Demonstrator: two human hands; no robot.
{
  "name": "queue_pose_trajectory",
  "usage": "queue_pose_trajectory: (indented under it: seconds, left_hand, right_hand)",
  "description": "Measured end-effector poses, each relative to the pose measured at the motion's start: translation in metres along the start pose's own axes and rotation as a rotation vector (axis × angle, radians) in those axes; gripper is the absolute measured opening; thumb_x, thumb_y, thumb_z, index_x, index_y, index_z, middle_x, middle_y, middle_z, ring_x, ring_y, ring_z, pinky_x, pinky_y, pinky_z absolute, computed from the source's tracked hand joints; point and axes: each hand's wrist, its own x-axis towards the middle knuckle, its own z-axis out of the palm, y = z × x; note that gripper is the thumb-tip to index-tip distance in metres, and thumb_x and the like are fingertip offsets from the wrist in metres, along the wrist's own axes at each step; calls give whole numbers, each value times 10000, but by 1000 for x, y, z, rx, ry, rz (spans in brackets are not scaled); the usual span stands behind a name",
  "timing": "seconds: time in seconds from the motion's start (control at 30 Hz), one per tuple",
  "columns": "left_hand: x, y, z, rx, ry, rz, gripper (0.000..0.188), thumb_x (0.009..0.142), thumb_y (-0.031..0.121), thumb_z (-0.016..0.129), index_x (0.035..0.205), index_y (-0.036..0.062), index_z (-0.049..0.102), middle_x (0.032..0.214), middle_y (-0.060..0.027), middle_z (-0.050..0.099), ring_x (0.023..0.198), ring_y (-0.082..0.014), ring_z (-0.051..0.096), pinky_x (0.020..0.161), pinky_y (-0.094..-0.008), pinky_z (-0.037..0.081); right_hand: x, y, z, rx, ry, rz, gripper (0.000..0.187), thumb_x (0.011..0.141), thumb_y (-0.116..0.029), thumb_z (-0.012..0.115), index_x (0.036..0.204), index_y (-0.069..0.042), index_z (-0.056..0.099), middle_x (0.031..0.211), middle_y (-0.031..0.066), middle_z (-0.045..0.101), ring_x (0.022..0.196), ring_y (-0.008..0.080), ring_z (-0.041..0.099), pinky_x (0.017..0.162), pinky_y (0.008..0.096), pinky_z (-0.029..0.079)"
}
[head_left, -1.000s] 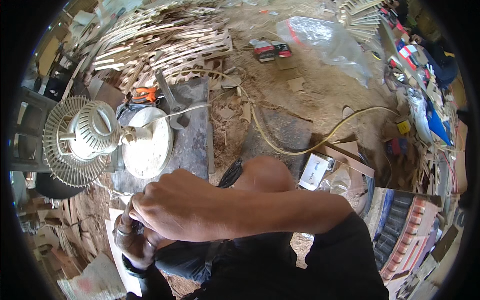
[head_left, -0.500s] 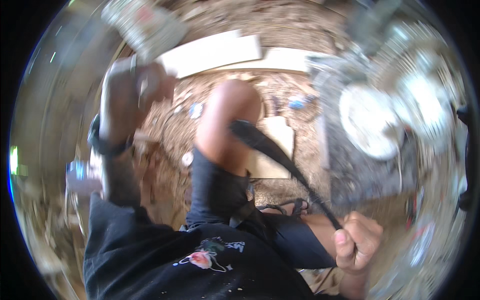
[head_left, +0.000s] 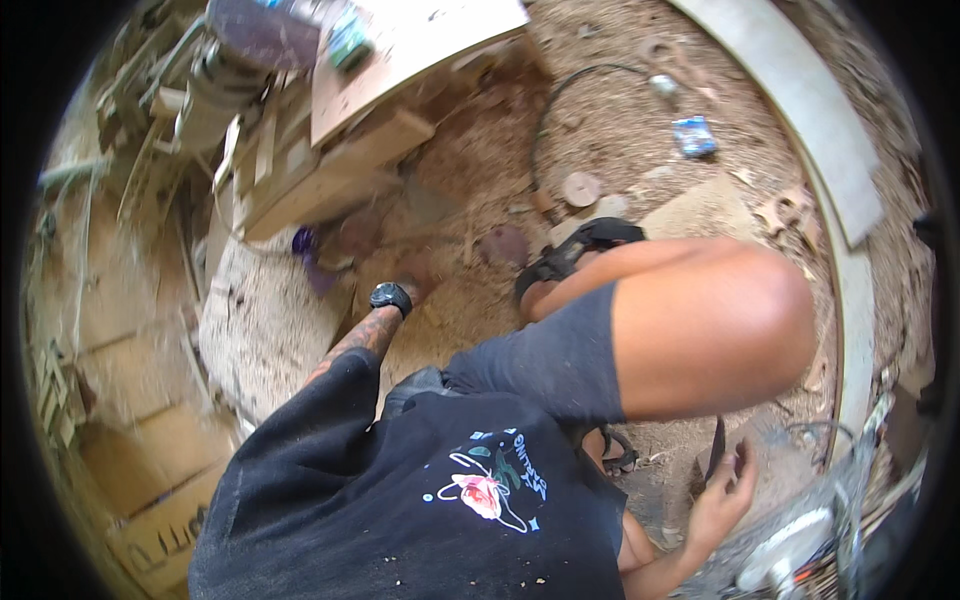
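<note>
My left arm, with a dark watch on its wrist, reaches down toward the littered floor. At its end my left hand [head_left: 422,277] is shadowed and smeared, so its fingers and anything in them are unclear. It is nearest to a round brownish piece [head_left: 503,245] and a purple item [head_left: 312,262] beside the wooden bench. Near my bent knee at lower right, my right hand [head_left: 724,502] is partly curled. A dark, tapered, blade-like strip [head_left: 716,446] rises from between its thumb and fingers, its lower end hidden.
A wooden bench [head_left: 370,150] with a pale top stands at upper left, a green can [head_left: 348,45] on it. Long pale boards [head_left: 850,190] curve along the right. A blue packet [head_left: 694,137], a wooden disc [head_left: 580,188] and a black cable [head_left: 540,130] lie among wood shavings.
The view has swung left toward the bench. My left hand has gone from raised to low near the floor. The dark strip in my right hand now points upward and looks much shorter.
</note>
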Motion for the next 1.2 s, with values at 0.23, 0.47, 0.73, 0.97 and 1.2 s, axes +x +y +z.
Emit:
queue_pose_trajectory:
  seconds: [0.23,0.47,0.73,0.97,1.2]
  left_hand:
    - [-4,-98,43,173,236,-170,394,871,310,614,1178,64,615,1219,-194,576,1152,-366,524,968,-421,430]
    - [38,65,-69,-283,58,214,324,891,304,627,1063,33,675,925,-143,694,782,-257,664,702,-378,515]
    - [-63,397,-326,-1114,310,1483,288,931,81,531,1198,-20,500,805,-102,579,712,-153,508,763,-360,478]
    - [-169,486,-326,246,-988,1792,378,882,143,677,1229,28,581,1067,-174,654,987,-259,624,870,-379,496]
    - [-214,493,-230,1045,-882,1517,414,859,195,712,1197,-16,598,1013,-175,684,977,-263,658,869,-364,502]
  right_hand:
    - [72,-13,1,62,-68,-199,408,914,-222,656,1125,111,553,1010,129,621,933,168,562,820,326,461]
    - [48,-58,4,-51,-81,-112,214,894,-85,602,1069,32,640,985,172,675,870,284,651,800,367,499]
    - [-114,-67,-161,362,-259,-179,174,812,-122,739,939,-8,704,831,151,691,754,270,672,644,323,510]
    - [-306,-53,-107,213,1746,603,230,940,-239,604,931,-23,684,855,64,667,674,113,571,658,243,451]
    - [-318,51,185,805,1490,1635,260,889,-265,647,1016,-43,691,819,91,700,788,193,663,730,345,517]
